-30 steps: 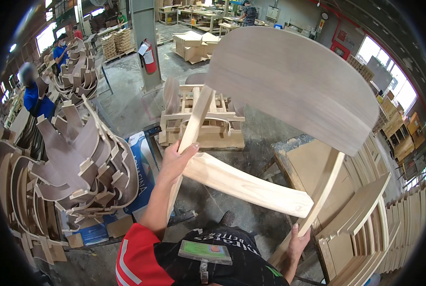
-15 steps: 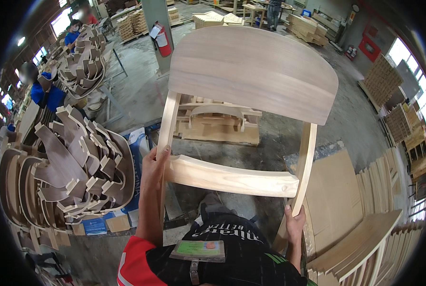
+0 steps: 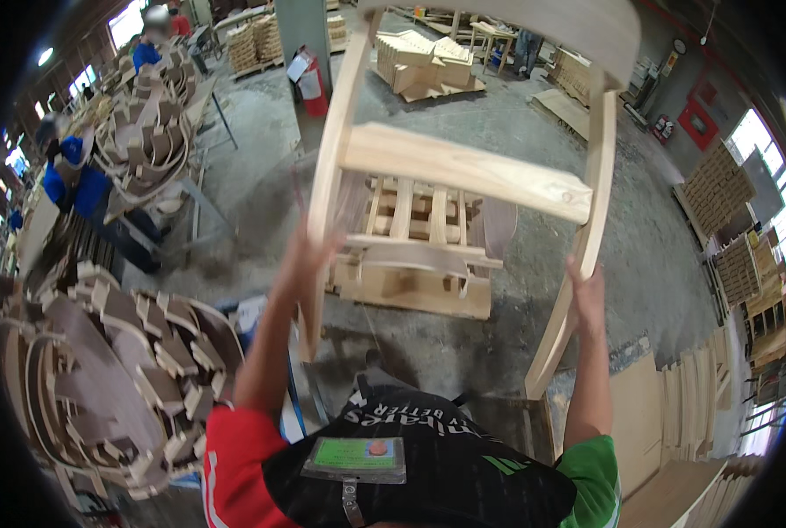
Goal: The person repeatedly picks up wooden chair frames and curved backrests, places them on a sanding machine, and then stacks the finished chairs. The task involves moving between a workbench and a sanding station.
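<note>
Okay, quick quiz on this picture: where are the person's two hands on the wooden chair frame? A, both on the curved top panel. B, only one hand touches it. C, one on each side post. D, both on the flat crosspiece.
C: the left hand grips the left post and the right hand the right post of the wooden chair frame, below the crosspiece.

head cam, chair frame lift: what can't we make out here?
- Chair frame: its curved top panel is cut off by the upper picture edge, head view.
- Left hand: motion-blurred, so finger placement on the left post is unclear.
- Right hand: fingers wrap behind the right post, grip hidden.
- Stacked parts on the pallet: partly hidden behind the frame's crossbar.
- Far workbenches: too small to identify.
</note>
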`<state>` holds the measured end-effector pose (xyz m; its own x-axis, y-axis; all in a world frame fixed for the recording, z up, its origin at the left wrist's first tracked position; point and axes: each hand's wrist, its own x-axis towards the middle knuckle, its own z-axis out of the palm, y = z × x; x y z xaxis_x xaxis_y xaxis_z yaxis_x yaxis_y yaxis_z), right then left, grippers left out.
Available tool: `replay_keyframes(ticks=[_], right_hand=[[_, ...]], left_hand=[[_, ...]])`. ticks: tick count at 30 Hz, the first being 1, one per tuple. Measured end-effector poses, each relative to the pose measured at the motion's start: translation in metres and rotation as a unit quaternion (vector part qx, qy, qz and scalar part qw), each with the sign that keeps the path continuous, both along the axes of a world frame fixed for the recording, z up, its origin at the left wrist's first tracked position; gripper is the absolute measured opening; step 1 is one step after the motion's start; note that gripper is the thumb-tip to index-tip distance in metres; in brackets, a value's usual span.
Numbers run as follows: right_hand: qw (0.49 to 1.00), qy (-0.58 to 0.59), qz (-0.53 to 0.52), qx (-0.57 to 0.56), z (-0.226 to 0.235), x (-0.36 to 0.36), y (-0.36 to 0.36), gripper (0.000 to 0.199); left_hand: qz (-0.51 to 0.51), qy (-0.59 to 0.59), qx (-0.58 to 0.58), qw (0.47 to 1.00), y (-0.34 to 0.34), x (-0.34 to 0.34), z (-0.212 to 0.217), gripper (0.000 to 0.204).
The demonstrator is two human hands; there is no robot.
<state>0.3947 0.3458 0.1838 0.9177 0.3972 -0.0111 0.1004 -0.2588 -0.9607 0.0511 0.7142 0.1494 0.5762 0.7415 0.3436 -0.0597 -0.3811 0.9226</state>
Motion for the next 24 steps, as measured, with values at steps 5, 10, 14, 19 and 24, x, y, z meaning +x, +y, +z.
replay_keyframes(ticks=[5,10,14,19,24], right_hand=[[0.982,0.179,-0.022,-0.063,-0.101,-0.012,0.034,0.024],[0.948,0.294,0.003,-0.125,-0.169,0.003,0.086,0.025],[0.930,0.345,0.006,-0.126,-0.199,0.039,0.128,0.023],[0.927,0.350,0.016,-0.133,-0.232,0.119,0.198,0.020],[0.926,0.361,0.007,-0.108,-0.284,0.209,0.276,0.019]], left_hand=[[0.115,0.279,-0.163,0.939,0.019,0.002,-0.088,0.034],[0.103,0.399,-0.163,0.897,0.075,0.007,-0.145,0.040],[0.117,0.411,-0.171,0.888,0.109,0.039,-0.164,0.039],[0.122,0.412,-0.205,0.880,0.165,0.120,-0.181,0.040],[0.072,0.498,-0.155,0.850,0.239,0.214,-0.202,0.043]])
